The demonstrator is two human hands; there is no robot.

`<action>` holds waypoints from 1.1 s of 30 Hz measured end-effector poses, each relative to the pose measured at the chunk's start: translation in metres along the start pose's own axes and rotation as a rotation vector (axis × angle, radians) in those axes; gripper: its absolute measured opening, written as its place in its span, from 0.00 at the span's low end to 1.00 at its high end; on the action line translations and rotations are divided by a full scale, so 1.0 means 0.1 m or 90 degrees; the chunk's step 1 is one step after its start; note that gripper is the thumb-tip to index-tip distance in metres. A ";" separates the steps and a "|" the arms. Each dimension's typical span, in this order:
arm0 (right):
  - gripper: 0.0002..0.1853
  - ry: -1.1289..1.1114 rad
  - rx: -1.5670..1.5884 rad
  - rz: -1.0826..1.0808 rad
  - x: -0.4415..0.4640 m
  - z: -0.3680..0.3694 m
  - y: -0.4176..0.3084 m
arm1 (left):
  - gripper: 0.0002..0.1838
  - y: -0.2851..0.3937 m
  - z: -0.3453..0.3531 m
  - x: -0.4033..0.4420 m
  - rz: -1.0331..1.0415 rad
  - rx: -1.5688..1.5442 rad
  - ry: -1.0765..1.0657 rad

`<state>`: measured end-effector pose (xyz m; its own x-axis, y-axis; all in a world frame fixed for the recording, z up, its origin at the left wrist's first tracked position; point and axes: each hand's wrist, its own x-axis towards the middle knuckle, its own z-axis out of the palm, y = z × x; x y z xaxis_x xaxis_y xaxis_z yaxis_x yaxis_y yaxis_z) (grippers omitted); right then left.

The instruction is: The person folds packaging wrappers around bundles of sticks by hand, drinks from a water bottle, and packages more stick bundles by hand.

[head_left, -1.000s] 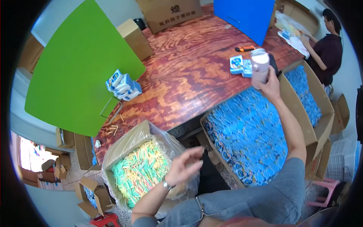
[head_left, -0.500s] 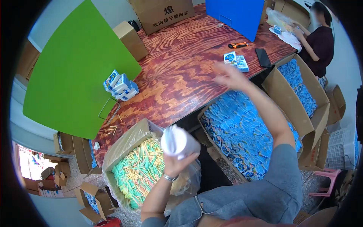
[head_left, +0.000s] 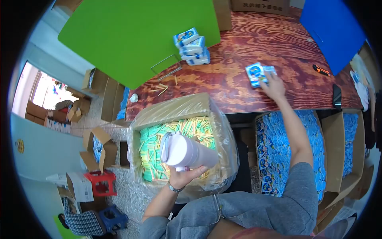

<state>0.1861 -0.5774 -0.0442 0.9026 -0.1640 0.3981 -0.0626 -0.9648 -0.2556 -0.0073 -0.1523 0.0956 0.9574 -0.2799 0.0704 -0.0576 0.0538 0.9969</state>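
Observation:
A pale lavender tumbler (head_left: 193, 153) with a grey handle loop on its lid is tilted in my left hand (head_left: 183, 175), whose fingers wrap round its underside. It is above an open box lined with clear plastic (head_left: 171, 109), filled with thin green, yellow and pink sticks (head_left: 149, 139). On the wooden table, my right hand (head_left: 274, 88) grips at a pair of small blue-and-white packs (head_left: 254, 75), thumb on one and fingers over the other; the hand partly covers them. Several similar packs (head_left: 193, 47) are stacked farther left, against a green board.
The green board (head_left: 135, 36) and a blue board (head_left: 332, 32) stand on the table (head_left: 238, 47). An orange cutter (head_left: 320, 70) and a black phone (head_left: 337, 96) lie at right. Boxes of blue packets (head_left: 274, 147) stand below the table edge. Another person (head_left: 83, 222) is at lower left.
My view has turned left. My right hand has come down from the air onto the small packs. The tumbler stays in my left hand, now showing more of its side.

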 end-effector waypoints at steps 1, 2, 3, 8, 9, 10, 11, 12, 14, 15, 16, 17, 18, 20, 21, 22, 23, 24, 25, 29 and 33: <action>0.34 -0.022 0.004 0.018 0.02 0.10 -0.37 | 0.44 0.01 -0.02 -0.03 0.005 -0.005 0.002; 0.34 -0.065 0.011 0.027 0.04 0.17 -0.72 | 0.44 0.04 -0.05 -0.07 0.003 0.000 0.008; 0.35 -0.092 0.020 0.011 0.08 0.33 -1.01 | 0.44 0.08 -0.08 -0.10 0.002 0.006 0.012; 0.35 -0.250 0.138 0.052 0.40 0.61 -2.43 | 0.45 0.06 -0.28 -0.23 0.016 0.023 0.035; 0.35 -0.282 0.176 0.060 0.45 0.65 -2.61 | 0.45 0.03 -0.33 -0.25 0.020 0.056 0.037; 0.35 -0.278 0.175 0.063 0.45 0.71 -2.77 | 0.44 0.03 -0.38 -0.28 0.023 0.089 0.040; 0.35 -0.270 0.172 0.065 0.48 0.75 -2.91 | 0.45 0.04 -0.41 -0.31 0.018 0.096 0.050; 0.35 -0.260 0.169 0.068 0.50 0.71 -3.02 | 0.45 0.05 -0.44 -0.32 0.014 0.101 0.058; 0.36 -0.216 0.085 0.001 0.41 0.60 -3.12 | 0.43 0.09 -0.47 -0.33 0.021 0.102 0.080; 0.36 -0.196 0.043 -0.027 0.31 0.50 -3.15 | 0.42 0.13 -0.48 -0.35 0.031 0.096 0.095; 0.38 -0.174 0.200 -0.092 0.22 0.36 -3.15 | 0.41 0.16 -0.50 -0.34 0.044 0.087 0.109; 0.40 -0.150 0.354 -0.159 0.11 0.20 -3.11 | 0.40 0.17 -0.55 -0.31 0.035 0.083 0.106; 0.42 -0.126 0.507 -0.227 -0.04 0.02 -3.08 | 0.40 0.18 -0.61 -0.30 0.024 0.077 0.104; 0.48 -0.514 0.819 -0.288 -0.45 -0.44 -3.03 | 0.39 0.19 -0.65 -0.26 0.061 0.078 0.110; 0.51 -0.558 0.809 -0.330 -0.73 -0.81 -3.07 | 0.40 0.18 -0.66 -0.23 0.065 0.065 0.112; 0.55 -0.602 0.798 -0.372 -0.98 -1.11 -3.11 | 0.41 0.15 -0.65 -0.19 0.068 0.053 0.115; 0.56 -0.513 0.762 -0.374 -1.14 -1.23 -3.15 | 0.41 0.15 -0.63 -0.16 0.071 0.040 0.119; 0.58 -0.426 0.727 -0.375 -1.29 -1.31 -3.22 | 0.45 0.15 -0.54 -0.14 0.081 -0.016 0.137; 0.60 -0.343 0.697 -0.375 -1.42 -1.34 -3.29 | 0.45 0.16 -0.49 -0.12 0.095 0.053 0.136; 0.60 -0.348 0.849 -0.208 -1.66 -1.20 -3.31 | 0.51 0.20 -0.55 -0.14 0.116 0.158 0.081; 0.57 -0.288 0.781 -0.236 -1.74 -1.37 -3.32 | 0.58 0.36 -0.67 -0.17 0.278 0.075 0.040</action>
<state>-0.0080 -0.2567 0.0919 0.8581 0.3730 0.3529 0.4140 -0.0960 -0.9052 -0.0068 -0.0814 0.1283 0.8511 -0.1968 0.4868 -0.4884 0.0437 0.8715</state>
